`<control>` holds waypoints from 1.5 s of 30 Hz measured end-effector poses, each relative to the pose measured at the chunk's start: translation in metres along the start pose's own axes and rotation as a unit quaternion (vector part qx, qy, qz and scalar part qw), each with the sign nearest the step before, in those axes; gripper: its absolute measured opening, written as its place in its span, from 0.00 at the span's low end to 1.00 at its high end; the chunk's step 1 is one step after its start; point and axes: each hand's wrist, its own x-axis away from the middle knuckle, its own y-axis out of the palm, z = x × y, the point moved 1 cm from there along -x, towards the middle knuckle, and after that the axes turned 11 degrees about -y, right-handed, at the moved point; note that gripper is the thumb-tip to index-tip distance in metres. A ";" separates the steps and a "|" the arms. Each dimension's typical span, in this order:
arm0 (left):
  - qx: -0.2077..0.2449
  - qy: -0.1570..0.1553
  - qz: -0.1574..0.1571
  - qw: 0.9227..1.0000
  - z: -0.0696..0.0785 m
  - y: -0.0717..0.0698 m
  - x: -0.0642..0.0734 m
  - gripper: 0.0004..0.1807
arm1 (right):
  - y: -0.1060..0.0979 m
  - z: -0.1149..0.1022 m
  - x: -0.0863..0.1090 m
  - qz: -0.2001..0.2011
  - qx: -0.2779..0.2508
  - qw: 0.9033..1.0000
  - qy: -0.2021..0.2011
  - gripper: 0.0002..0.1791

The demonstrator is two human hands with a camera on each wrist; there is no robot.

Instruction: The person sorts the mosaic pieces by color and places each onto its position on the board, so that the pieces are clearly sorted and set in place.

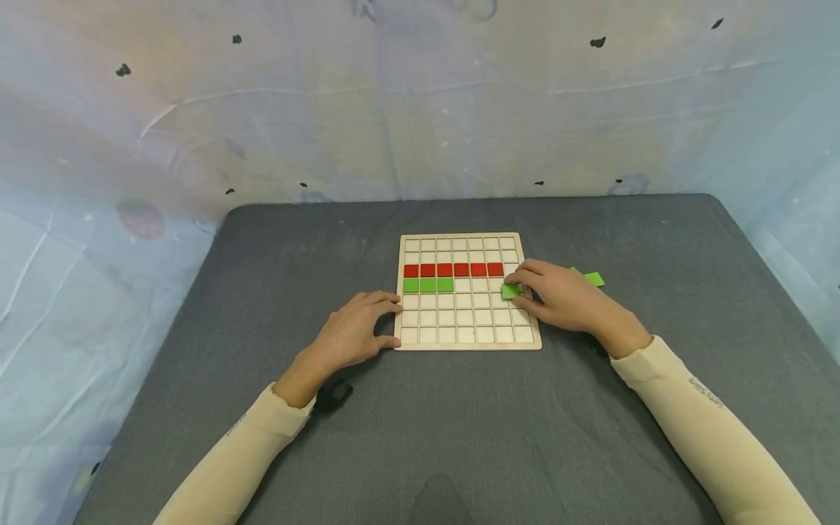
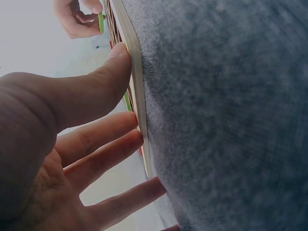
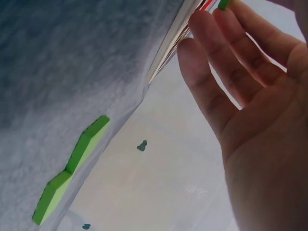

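Observation:
A wooden grid board (image 1: 467, 347) lies on the dark table. Six red tiles would be several: a row of red tiles (image 1: 461, 270) runs across it, with three green tiles (image 1: 428, 285) directly below at the left end. My right hand (image 1: 567, 295) pinches a green square tile (image 1: 510, 292) by its edges over the board's right side. Along the left edge of the board, the thumb and outstretched fingers of my left hand (image 1: 354, 328) rest against the frame. The left wrist view shows those fingertips along the board's side (image 2: 136, 67).
Loose green tiles (image 1: 594, 279) lie on the table right of the board, partly behind my right hand in the head view. The right wrist view shows two green tiles (image 3: 50, 195) end to end. A patterned cloth (image 1: 420, 131) hangs behind the table (image 1: 367, 452).

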 end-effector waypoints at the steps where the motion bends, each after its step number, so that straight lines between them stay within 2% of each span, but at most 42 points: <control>1: 0.000 0.000 0.000 1.000 0.000 0.000 0.000 0.32 | 0.001 0.000 -0.001 0.001 -0.001 1.000 -0.002 0.17; 14: 0.000 0.005 0.002 1.000 -0.001 0.001 -0.001 0.32 | 0.006 -0.003 -0.020 -0.025 0.001 1.000 -0.003 0.18; 22: 0.001 0.011 0.010 1.000 -0.002 0.000 0.000 0.32 | 0.009 -0.004 -0.028 -0.012 0.010 1.000 -0.007 0.17; 27: 0.005 0.009 0.008 1.000 -0.002 0.000 0.000 0.32 | 0.009 -0.004 -0.032 -0.025 -0.004 1.000 0.002 0.17; 38: 0.003 0.002 0.003 1.000 -0.001 0.000 -0.001 0.32 | 0.002 -0.004 -0.047 -0.031 -0.032 0.999 0.012 0.17; 45: 0.002 0.006 0.002 1.000 -0.001 0.001 -0.001 0.33 | -0.003 -0.011 -0.063 -0.030 -0.024 0.999 0.008 0.18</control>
